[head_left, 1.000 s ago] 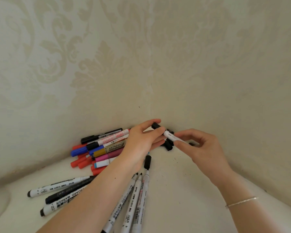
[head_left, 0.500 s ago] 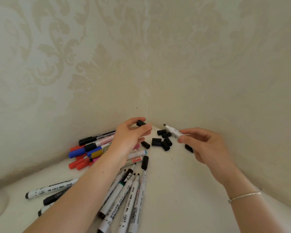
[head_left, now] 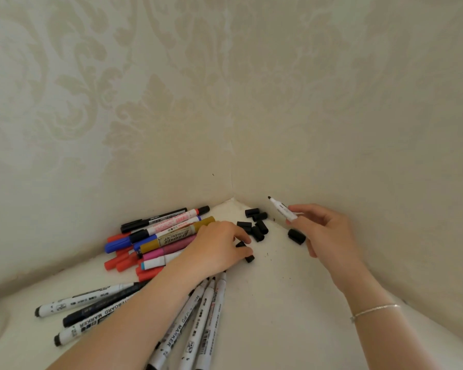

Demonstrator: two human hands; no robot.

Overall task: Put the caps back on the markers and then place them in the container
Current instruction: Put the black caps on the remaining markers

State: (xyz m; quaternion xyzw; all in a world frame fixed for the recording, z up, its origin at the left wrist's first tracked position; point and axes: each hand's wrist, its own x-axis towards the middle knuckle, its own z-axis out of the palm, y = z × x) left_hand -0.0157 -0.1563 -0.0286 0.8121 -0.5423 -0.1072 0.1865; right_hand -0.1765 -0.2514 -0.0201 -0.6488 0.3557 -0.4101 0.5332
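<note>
Head view: the right hand (head_left: 329,231) pinches an uncapped marker (head_left: 282,209) far right, the left hand (head_left: 219,247) curls onto a loose cap (head_left: 249,258) — a mismatched cap might not seat.

Setting: a domestic interior, most likely a room in a home; the exact room cannot be told.
Walls: two walls meet in a corner (head_left: 231,193), both papered in cream damask wallpaper (head_left: 150,108) with a large leaf pattern, a household finish.
Surface: a plain off-white table (head_left: 273,316) fits into that corner, scuffed and speckled with small dark marks.
Contents: a loose pile of assorted markers (head_left: 169,236) and black caps (head_left: 255,225), stationery of mixed makes and colours.
Person: bare forearms, a thin bracelet (head_left: 374,311) on the right wrist; everyday dress.
</note>
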